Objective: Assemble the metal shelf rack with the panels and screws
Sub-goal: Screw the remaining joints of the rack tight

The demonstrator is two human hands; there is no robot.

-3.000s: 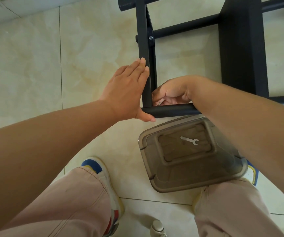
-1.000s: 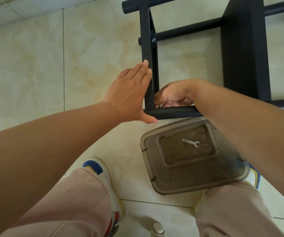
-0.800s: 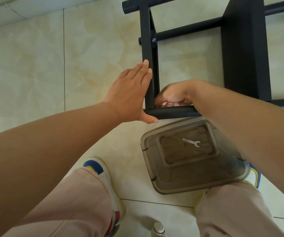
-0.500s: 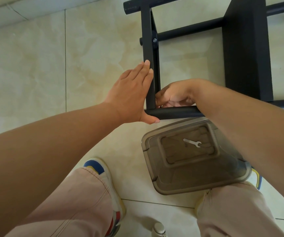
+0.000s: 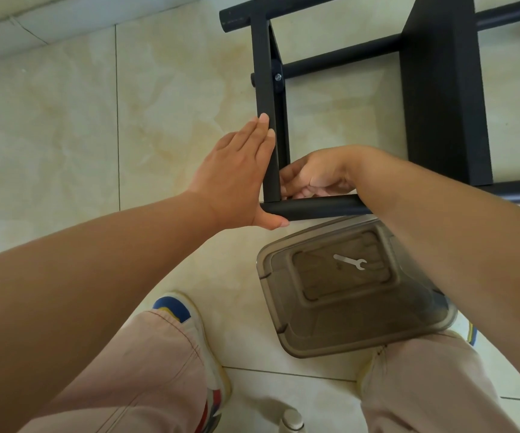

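Nearest: smoky plastic bin (image 5: 346, 292) upturned on the tiled floor (image 5: 65, 120), small wrench (image 5: 350, 261) lying on its base; right forearm covers its right edge. Left hand (image 5: 237, 173) flat, fingers straight along the black upright post (image 5: 268, 114), thumb under the near crossbar (image 5: 315, 209). Right hand (image 5: 315, 176) curled inside that corner joint; what it pinches is hidden, grip cannot be told. Farther: fitted bolt (image 5: 277, 77), dark shelf panel (image 5: 440, 89), cut off at top edge.
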